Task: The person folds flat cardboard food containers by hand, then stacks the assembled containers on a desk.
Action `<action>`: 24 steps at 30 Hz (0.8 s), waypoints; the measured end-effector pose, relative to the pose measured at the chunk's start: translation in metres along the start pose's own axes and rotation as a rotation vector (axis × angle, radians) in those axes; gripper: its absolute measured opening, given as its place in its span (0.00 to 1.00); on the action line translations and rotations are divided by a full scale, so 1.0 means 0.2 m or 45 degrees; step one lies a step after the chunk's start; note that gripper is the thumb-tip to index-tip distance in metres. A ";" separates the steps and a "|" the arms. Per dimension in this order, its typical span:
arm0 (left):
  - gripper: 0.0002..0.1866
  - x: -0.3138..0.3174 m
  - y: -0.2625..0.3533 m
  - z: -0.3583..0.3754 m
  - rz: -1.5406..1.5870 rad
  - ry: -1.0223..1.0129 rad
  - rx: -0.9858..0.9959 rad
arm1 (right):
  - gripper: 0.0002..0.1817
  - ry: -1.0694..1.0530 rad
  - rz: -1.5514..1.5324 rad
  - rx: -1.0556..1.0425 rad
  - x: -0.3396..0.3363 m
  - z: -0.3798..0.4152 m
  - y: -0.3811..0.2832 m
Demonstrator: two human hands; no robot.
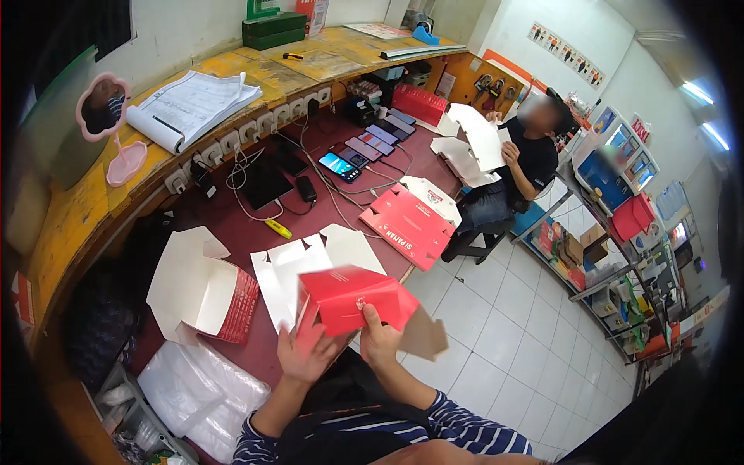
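Note:
A red cardboard box (349,294), partly folded, is held in front of me above the table's near edge. My right hand (380,341) grips its near side, with the thumb pressed on the red face. At the box's left side, my left hand (306,355) has its fingers against a red flap; they are slightly blurred. A brown flap (424,335) sticks out to the right. Just behind the box lies a flat white cardboard sheet (283,271). To the left rests an open, part-folded box (209,291), white inside with a red printed side.
Clear plastic bags (205,391) lie at the near left. Flat red box blanks (411,225), a yellow marker (278,228), phones (341,166) and cables cover the table farther back. A seated co-worker (531,151) holds white cardboard (477,139). Shelves (589,271) stand at right.

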State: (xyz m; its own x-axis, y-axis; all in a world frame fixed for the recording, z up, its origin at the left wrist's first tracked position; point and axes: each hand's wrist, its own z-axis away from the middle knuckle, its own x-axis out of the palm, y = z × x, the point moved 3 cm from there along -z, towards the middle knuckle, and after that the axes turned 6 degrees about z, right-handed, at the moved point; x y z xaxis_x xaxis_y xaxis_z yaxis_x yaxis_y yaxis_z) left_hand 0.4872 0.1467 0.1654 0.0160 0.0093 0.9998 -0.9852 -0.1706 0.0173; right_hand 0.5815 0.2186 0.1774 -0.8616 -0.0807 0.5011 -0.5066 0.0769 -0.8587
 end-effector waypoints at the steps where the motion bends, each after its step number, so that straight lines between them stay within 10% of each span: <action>1: 0.22 -0.05 -0.03 -0.01 0.000 -0.001 0.002 | 0.12 -0.002 0.000 0.000 0.00 0.02 -0.01; 4: 0.24 0.11 0.01 -0.03 -2.015 -0.204 1.040 | 0.17 -0.186 0.433 -0.202 0.07 0.06 -0.02; 7: 0.19 -0.01 0.11 -0.06 -1.237 0.194 0.622 | 0.15 -0.001 0.287 0.084 -0.10 -0.05 0.13; 11: 0.13 -0.22 0.30 -0.06 -1.883 0.270 0.649 | 0.18 -0.551 -0.452 0.865 -0.15 -0.20 -0.08; 17: 0.16 -0.04 0.10 -0.08 -1.620 0.115 0.930 | 0.19 -0.200 0.455 -0.020 -0.03 -0.01 0.10; 18: 0.17 -0.03 0.04 -0.09 -1.421 0.067 0.943 | 0.19 -0.020 0.137 -0.109 0.02 0.03 0.14; 23: 0.17 -0.01 0.08 -0.08 -1.378 0.072 0.766 | 0.15 -0.268 -0.390 0.620 0.05 0.00 0.21; 24: 0.15 -0.06 0.11 -0.10 -0.890 0.101 0.558 | 0.16 -0.252 -0.380 0.602 0.01 -0.03 0.22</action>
State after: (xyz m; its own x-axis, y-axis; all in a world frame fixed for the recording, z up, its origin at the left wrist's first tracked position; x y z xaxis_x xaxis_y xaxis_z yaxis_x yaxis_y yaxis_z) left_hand 0.4618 0.1620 0.1544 0.5721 0.3225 0.7542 -0.5963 -0.4679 0.6524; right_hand 0.5564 0.2278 0.1410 -0.6389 -0.2184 0.7376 -0.6180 -0.4253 -0.6612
